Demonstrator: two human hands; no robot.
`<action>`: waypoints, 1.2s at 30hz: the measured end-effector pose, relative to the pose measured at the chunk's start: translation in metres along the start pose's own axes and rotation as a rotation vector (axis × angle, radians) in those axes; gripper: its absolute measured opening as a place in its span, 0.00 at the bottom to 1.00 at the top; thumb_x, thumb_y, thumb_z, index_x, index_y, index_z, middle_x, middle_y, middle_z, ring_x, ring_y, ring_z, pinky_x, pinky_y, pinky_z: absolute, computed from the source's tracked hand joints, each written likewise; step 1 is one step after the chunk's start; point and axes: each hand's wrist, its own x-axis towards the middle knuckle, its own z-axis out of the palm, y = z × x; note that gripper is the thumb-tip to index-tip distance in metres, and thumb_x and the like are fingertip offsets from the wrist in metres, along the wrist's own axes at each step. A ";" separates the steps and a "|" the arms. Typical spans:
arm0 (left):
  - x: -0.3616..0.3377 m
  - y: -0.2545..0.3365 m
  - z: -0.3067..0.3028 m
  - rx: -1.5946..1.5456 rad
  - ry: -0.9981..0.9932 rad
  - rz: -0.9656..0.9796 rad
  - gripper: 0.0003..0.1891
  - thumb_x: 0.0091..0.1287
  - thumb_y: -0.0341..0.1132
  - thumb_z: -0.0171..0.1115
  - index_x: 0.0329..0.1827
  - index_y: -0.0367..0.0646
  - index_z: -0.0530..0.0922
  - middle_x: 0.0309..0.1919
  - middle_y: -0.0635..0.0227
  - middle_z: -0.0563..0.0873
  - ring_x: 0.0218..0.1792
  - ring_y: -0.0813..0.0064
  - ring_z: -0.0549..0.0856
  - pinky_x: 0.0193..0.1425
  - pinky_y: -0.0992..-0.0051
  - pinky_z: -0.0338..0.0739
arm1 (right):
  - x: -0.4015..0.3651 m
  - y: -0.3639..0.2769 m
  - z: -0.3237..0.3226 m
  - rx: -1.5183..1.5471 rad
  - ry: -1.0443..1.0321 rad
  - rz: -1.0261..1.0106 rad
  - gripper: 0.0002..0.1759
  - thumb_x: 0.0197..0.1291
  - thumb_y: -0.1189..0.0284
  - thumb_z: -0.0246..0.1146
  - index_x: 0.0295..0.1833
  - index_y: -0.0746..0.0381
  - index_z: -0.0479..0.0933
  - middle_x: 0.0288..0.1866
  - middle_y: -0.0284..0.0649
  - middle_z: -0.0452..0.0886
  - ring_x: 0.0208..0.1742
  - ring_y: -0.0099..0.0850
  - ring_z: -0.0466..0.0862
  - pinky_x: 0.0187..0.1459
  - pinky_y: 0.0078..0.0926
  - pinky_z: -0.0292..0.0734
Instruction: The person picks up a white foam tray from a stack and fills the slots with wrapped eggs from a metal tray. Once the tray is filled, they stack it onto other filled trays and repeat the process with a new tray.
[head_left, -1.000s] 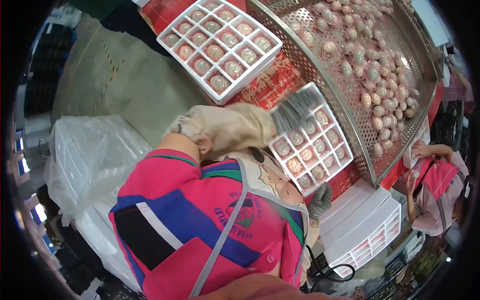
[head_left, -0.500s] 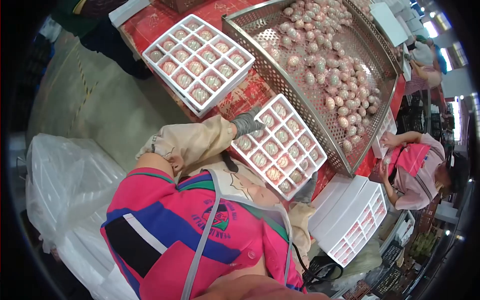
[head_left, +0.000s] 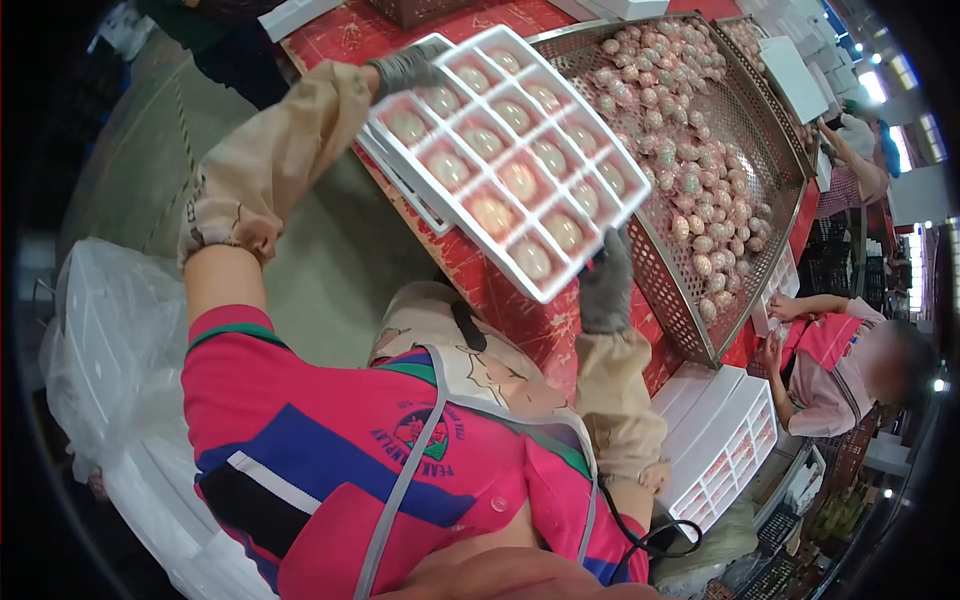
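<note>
1. Nearest, a clear plastic bag (head_left: 110,330) lies left of the person's own pink shirt. What it holds is hard to make out.
2. The right hand (head_left: 606,285), in a grey glove, grips the near edge of a white tray (head_left: 505,150). Its fingertips are hidden under the rim.
3. The tray is held up and tilted above the near edge of the red table (head_left: 500,295). Every compartment that shows holds a round pale-pink piece.
4. A second tray (head_left: 398,178) lies beneath it, with only its edge showing.
5. The left hand (head_left: 405,68), also gloved, is closed over the tray's far corner.
6. Right of the table's near corner stands a stack of white trays (head_left: 715,420).
7. Behind the tray, a perforated metal basin (head_left: 670,270) holds loose round pieces (head_left: 690,150).
8. At the right, a co-worker (head_left: 835,350) in pink is partly cut off, and that person's hands are too small to make out.
</note>
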 end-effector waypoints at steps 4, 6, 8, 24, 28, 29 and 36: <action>0.005 -0.040 -0.063 -0.059 -0.076 -0.173 0.19 0.62 0.41 0.55 0.55 0.45 0.77 0.42 0.55 0.85 0.44 0.61 0.84 0.50 0.64 0.76 | 0.035 0.027 0.062 0.020 -0.043 -0.003 0.27 0.62 0.67 0.59 0.67 0.53 0.66 0.59 0.34 0.73 0.60 0.28 0.73 0.56 0.35 0.74; 0.008 -0.061 -0.075 -0.079 -0.103 -0.241 0.19 0.62 0.41 0.55 0.55 0.45 0.77 0.42 0.55 0.85 0.45 0.61 0.84 0.50 0.64 0.76 | 0.047 0.035 0.090 -0.020 -0.056 0.019 0.27 0.61 0.67 0.60 0.67 0.53 0.66 0.60 0.34 0.73 0.59 0.27 0.72 0.56 0.33 0.73; 0.012 -0.082 -0.078 -0.094 -0.122 -0.309 0.19 0.62 0.41 0.55 0.56 0.45 0.77 0.42 0.55 0.85 0.45 0.60 0.84 0.50 0.64 0.76 | 0.063 0.046 0.107 -0.160 -0.057 0.091 0.30 0.59 0.68 0.62 0.67 0.54 0.65 0.59 0.33 0.74 0.56 0.27 0.75 0.55 0.28 0.72; 0.023 -0.153 -0.056 -0.069 -0.090 -0.573 0.19 0.63 0.41 0.54 0.56 0.47 0.77 0.44 0.54 0.85 0.47 0.59 0.84 0.51 0.63 0.76 | 0.107 0.092 0.075 -0.736 -0.086 -0.365 0.41 0.58 0.59 0.63 0.70 0.68 0.56 0.66 0.58 0.66 0.68 0.50 0.66 0.68 0.32 0.59; 0.012 -0.091 -0.048 0.478 0.055 -0.664 0.25 0.62 0.47 0.57 0.62 0.49 0.73 0.57 0.48 0.78 0.59 0.47 0.76 0.63 0.57 0.68 | 0.069 0.102 0.041 -1.248 -0.068 -0.474 0.46 0.57 0.49 0.61 0.73 0.65 0.54 0.72 0.54 0.59 0.74 0.47 0.57 0.72 0.47 0.48; 0.008 -0.096 -0.044 0.476 0.030 -0.656 0.25 0.62 0.47 0.57 0.62 0.49 0.73 0.57 0.48 0.78 0.59 0.47 0.76 0.63 0.57 0.68 | 0.052 0.102 0.028 -1.683 -0.068 -0.650 0.48 0.56 0.46 0.60 0.74 0.63 0.53 0.74 0.52 0.55 0.75 0.45 0.54 0.73 0.52 0.43; -0.053 0.053 0.024 0.639 0.746 0.314 0.26 0.62 0.38 0.64 0.62 0.41 0.72 0.58 0.53 0.77 0.61 0.55 0.75 0.66 0.61 0.67 | -0.025 0.078 -0.034 -1.850 -0.118 -0.779 0.46 0.56 0.45 0.59 0.75 0.55 0.54 0.78 0.42 0.48 0.79 0.45 0.42 0.73 0.56 0.33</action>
